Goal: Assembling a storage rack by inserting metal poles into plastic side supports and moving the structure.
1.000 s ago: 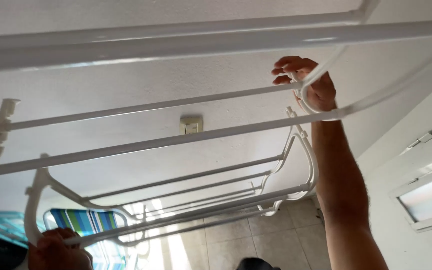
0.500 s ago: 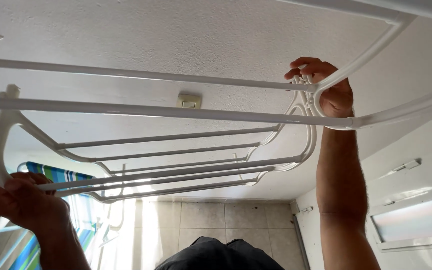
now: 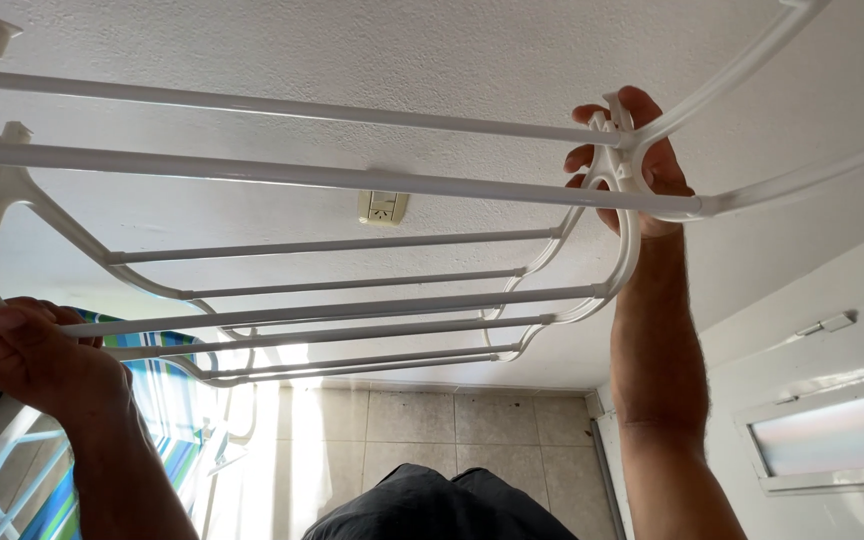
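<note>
white drying rack (image 3: pixel 352 180) overhead, left hand (image 3: pixel 37 355) and right hand (image 3: pixel 632 160) gripping its end frames

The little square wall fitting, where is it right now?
In the head view the wall fitting sits near the middle on the textured white surface, seen between two rails of the white drying rack, closer to the right hand.

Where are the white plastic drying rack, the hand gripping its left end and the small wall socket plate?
white plastic drying rack (image 3: pixel 352 178): head view, on a long front rail.
left hand (image 3: pixel 37 360): head view, on the knuckles.
small cream wall socket plate (image 3: pixel 383 207): head view, on its face.
</note>
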